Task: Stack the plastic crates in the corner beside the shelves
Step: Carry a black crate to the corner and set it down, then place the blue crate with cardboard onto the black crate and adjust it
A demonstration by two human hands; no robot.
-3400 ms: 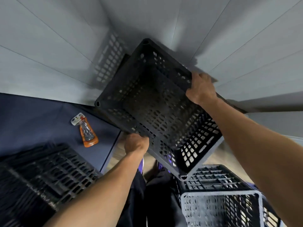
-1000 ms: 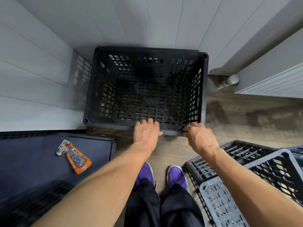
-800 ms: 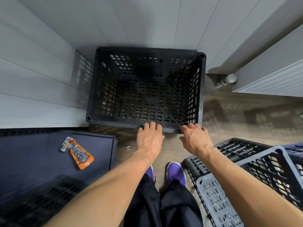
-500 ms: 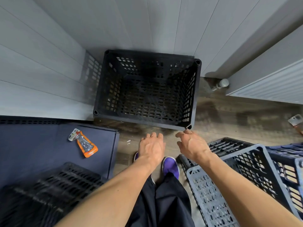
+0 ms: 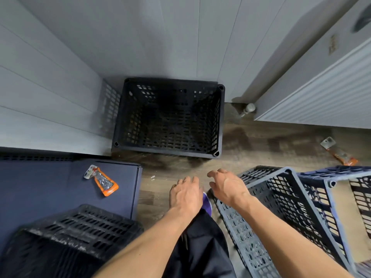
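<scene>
both hands empty: left hand (image 5: 185, 194) and right hand (image 5: 227, 187) loose-fingered, clear of black crate (image 5: 169, 117) seated in wall corner. risk: tilted grey crate (image 5: 281, 213) snags neighbouring blue crate (image 5: 341, 189) on lift; misaligned corners leave stack unstable.

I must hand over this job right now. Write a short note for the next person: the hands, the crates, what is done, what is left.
Left hand and right hand: both open, holding nothing, above the floor.
Black crate: upright in the corner, against the walls. Done.
Grey crate: tilted on the floor by the right hand, blue crate next to it.
Another black crate sits on the dark shelf at left.
Left: stack these crates on the corner one.
</scene>
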